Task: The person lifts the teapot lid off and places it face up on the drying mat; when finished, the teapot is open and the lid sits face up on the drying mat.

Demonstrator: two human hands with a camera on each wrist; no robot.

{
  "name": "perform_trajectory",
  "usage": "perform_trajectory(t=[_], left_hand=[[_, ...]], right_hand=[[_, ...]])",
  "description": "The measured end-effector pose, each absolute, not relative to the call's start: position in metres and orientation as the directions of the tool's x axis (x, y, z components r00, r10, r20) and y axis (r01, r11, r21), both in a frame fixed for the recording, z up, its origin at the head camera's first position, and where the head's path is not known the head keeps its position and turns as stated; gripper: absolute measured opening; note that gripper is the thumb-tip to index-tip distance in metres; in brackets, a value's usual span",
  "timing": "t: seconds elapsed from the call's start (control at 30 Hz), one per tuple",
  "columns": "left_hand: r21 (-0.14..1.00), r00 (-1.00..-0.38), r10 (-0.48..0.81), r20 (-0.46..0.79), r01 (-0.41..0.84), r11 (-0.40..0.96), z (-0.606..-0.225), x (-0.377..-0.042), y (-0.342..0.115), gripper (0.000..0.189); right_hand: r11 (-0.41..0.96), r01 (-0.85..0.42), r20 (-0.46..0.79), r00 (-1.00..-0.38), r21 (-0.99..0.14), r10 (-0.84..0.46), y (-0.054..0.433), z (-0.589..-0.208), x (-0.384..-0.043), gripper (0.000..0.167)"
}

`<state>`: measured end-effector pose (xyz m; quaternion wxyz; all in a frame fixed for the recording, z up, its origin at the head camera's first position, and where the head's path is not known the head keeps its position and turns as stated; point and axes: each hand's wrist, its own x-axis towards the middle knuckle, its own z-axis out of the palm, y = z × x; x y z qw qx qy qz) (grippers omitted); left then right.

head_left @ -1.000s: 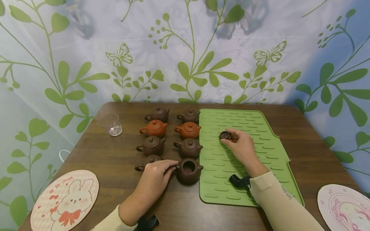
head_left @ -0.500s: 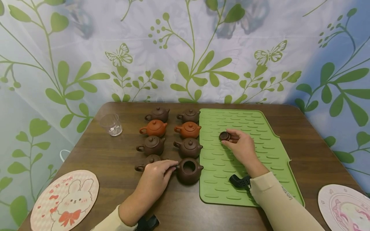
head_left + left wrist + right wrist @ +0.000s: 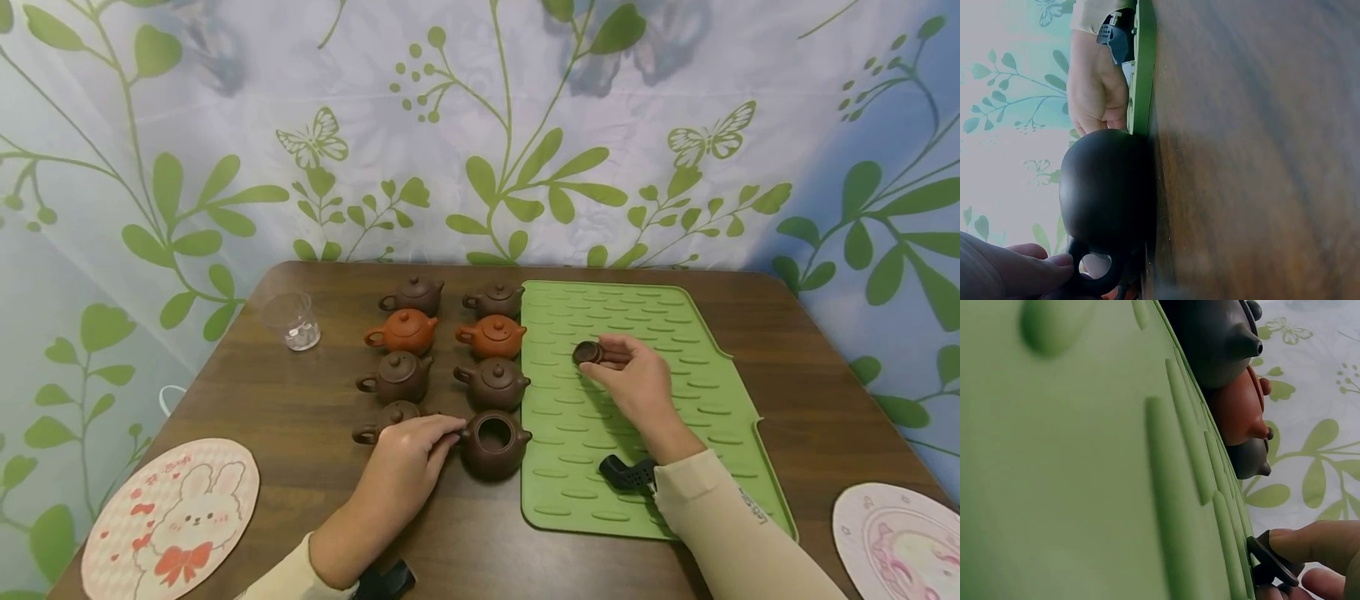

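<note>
A dark brown teapot (image 3: 492,458) with an open top stands nearest the front of the right row, beside the mat. My left hand (image 3: 405,467) pinches its handle (image 3: 1092,286) between thumb and fingers. Over the green mat (image 3: 558,492), my right hand (image 3: 637,387) grips a small dark lid (image 3: 587,353) by thumb and fingers, its hollow underside showing in the head view. In the right wrist view the lid (image 3: 1275,559) is tilted close to the mat; whether it touches cannot be told. Part of another brown teapot (image 3: 397,412) is hidden behind my left hand.
Several lidded teapots stand in two rows, among them an orange one (image 3: 492,336) and a brown one (image 3: 492,383). A clear cup (image 3: 302,332) stands at back left. Oval placemats, one with a rabbit (image 3: 176,500) and one pink (image 3: 896,533), lie at the front corners.
The head view has shifted very slightly. Both hands keep the same hold on the teapot handle and the lid.
</note>
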<state>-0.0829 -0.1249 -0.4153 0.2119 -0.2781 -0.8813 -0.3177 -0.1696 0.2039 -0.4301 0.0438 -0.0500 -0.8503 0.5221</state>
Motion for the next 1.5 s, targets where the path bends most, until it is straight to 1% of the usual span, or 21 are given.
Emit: perform_trajectory(t=[0.23,0.47,0.7,0.8,0.9,0.97,1.07,1.13,1.17,1.23,1.33,1.43,1.5], left_hand=[[0.436,-0.747,0.358,0.56,0.633,0.639,-0.417,-0.081,-0.125,0.026],[0.436,-0.73,0.343,0.591,0.647,0.626,-0.419,-0.082,-0.124,0.028],[0.422,-0.714,0.344,0.61,0.66,0.621,-0.418,-0.083,-0.123,0.028],[0.407,-0.706,0.345,0.618,0.663,0.628,-0.416,-0.083,-0.123,0.029],[0.394,-0.684,0.344,0.643,0.68,0.618,-0.412,-0.082,-0.124,0.028],[0.385,-0.658,0.336,0.673,0.701,0.601,-0.407,-0.082,-0.126,0.027],[0.38,-0.623,0.316,0.716,0.727,0.572,-0.397,-0.085,-0.128,0.022],[0.383,-0.617,0.304,0.726,0.73,0.565,-0.39,-0.089,-0.13,0.02],[0.39,-0.624,0.3,0.722,0.725,0.568,-0.387,-0.092,-0.131,0.019],[0.415,-0.658,0.301,0.69,0.701,0.579,-0.382,-0.1,-0.132,0.019],[0.476,-0.744,0.299,0.597,0.629,0.615,-0.374,-0.114,-0.131,0.022],[0.569,-0.833,0.284,0.474,0.537,0.623,-0.368,-0.13,-0.13,0.024],[0.633,-0.88,0.275,0.387,0.47,0.616,-0.365,-0.142,-0.131,0.025]], right_hand=[[0.466,0.051,0.031,-0.985,-0.883,0.168,0.204,-0.428,-0.17,0.057],[0.448,0.064,0.039,-0.976,-0.892,0.216,0.204,-0.424,-0.168,0.055],[0.446,0.028,0.093,-0.964,-0.895,0.248,0.199,-0.413,-0.165,0.052],[0.455,0.017,0.105,-0.965,-0.89,0.242,0.195,-0.408,-0.162,0.047],[0.459,-0.013,0.125,-0.969,-0.888,0.213,0.187,-0.402,-0.158,0.041],[0.464,-0.058,0.155,-0.973,-0.884,0.173,0.182,-0.398,-0.155,0.038],[0.477,-0.15,0.213,-0.974,-0.866,0.081,0.17,-0.392,-0.152,0.034],[0.483,-0.208,0.242,-0.97,-0.851,0.008,0.162,-0.387,-0.15,0.033],[0.489,-0.238,0.257,-0.966,-0.839,-0.029,0.157,-0.384,-0.15,0.032],[0.489,-0.278,0.265,-0.959,-0.827,-0.096,0.148,-0.38,-0.151,0.033],[0.496,-0.301,0.247,-0.954,-0.815,-0.172,0.135,-0.376,-0.154,0.037],[0.501,-0.303,0.215,-0.95,-0.811,-0.226,0.123,-0.375,-0.159,0.039],[0.5,-0.302,0.197,-0.947,-0.811,-0.253,0.118,-0.376,-0.162,0.04]])
